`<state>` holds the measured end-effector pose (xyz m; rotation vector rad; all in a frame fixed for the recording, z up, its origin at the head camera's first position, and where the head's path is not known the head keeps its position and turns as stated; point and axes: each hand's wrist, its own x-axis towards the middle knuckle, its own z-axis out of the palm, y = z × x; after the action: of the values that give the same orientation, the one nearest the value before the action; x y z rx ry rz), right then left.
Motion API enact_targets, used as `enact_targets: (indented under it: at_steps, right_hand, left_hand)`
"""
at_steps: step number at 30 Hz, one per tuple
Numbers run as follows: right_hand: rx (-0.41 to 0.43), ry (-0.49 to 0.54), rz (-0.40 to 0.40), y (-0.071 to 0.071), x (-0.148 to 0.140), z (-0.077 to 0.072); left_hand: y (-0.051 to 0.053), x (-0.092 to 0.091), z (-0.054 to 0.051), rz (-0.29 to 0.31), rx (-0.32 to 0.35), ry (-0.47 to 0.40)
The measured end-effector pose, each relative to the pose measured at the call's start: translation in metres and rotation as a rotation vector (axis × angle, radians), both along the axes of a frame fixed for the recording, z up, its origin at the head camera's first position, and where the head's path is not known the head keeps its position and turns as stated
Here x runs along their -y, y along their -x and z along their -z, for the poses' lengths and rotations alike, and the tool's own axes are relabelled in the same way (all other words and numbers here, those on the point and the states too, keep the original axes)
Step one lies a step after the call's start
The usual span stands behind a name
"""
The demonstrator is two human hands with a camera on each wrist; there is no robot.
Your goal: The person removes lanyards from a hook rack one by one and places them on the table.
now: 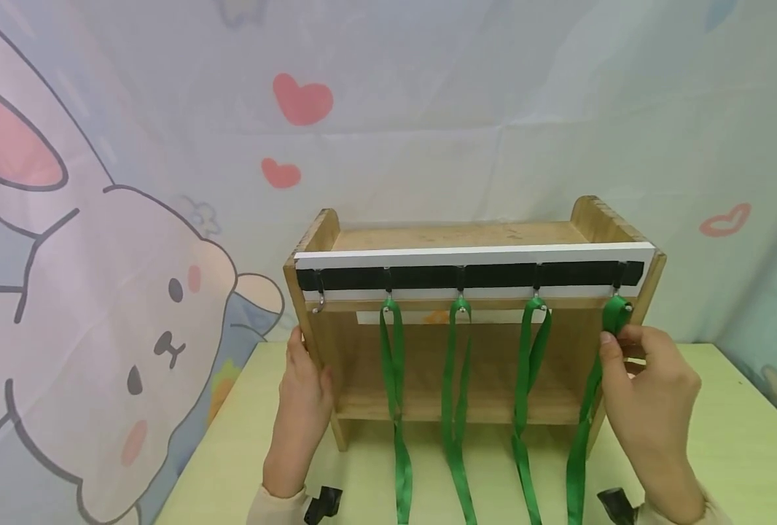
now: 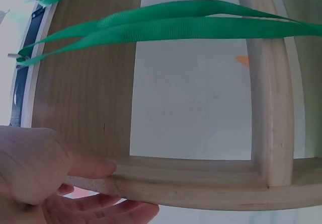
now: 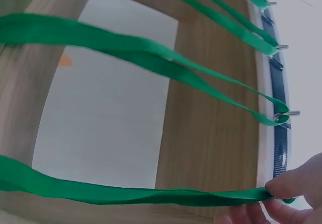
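Observation:
A small wooden shelf stands on the table, with a white strip and black band along its upper front. Metal hooks hang from the band. My left hand holds the shelf's left side panel, thumb on the inner side and fingers outside. At the right end, my right hand pinches a green ribbon between thumb and fingers, just below the rightmost hook. This ribbon's upper loop is on the hook. Other green ribbons hang from the middle hooks, while the leftmost hook bears none.
The pale green table extends on both sides of the shelf. Behind it hangs a printed cloth with a rabbit and hearts. Ribbon tails hang down past the shelf's lower board, in front of it.

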<state>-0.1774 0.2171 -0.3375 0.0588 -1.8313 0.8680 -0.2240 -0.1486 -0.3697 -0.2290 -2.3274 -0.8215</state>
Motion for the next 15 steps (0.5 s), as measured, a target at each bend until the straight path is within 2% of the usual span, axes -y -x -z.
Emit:
enact_targets:
  at_steps: [5,10,15]
  right_hand:
    - [0.058,0.126,-0.040,-0.008,-0.001,-0.005]
    - [0.086,0.200,-0.087,-0.017,-0.005,-0.007]
    - [0.224,0.285,-0.156,-0.025,-0.016,-0.003]
  left_hand:
    - [0.003,0.001,0.004,0.007,0.000,-0.028]
    - [0.004,0.002,0.007,0.019,-0.068,-0.012]
    - [0.005,0.003,0.008,0.032,-0.075,-0.017]
